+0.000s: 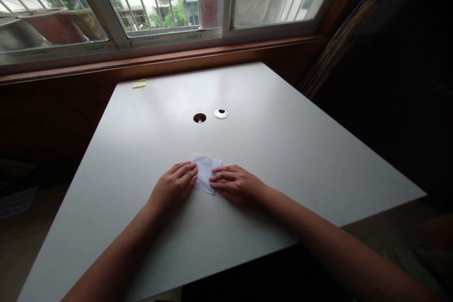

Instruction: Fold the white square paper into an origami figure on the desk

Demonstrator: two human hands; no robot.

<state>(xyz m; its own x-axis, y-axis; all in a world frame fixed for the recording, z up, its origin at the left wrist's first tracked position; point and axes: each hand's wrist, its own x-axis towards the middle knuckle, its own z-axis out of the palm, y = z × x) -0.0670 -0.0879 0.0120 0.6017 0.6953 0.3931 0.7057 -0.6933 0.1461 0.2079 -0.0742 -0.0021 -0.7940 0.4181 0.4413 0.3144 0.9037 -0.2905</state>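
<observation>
1. Reaching in from lower left of the frame, the left hand [174, 186] lies palm down, fingers curled, fingertips pressing the folded white paper [205, 172].
2. The right hand [236, 184] enters from lower right, fingers extended flat, pinning the paper's right edge; neither hand encloses it.
3. Paper lies at centre of the white table [283, 151].

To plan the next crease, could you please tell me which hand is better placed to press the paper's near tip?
Probably the right hand: its fingertips lie beside the near tip of the folded paper, while the left hand rests on its left edge, farther from that tip.
</observation>
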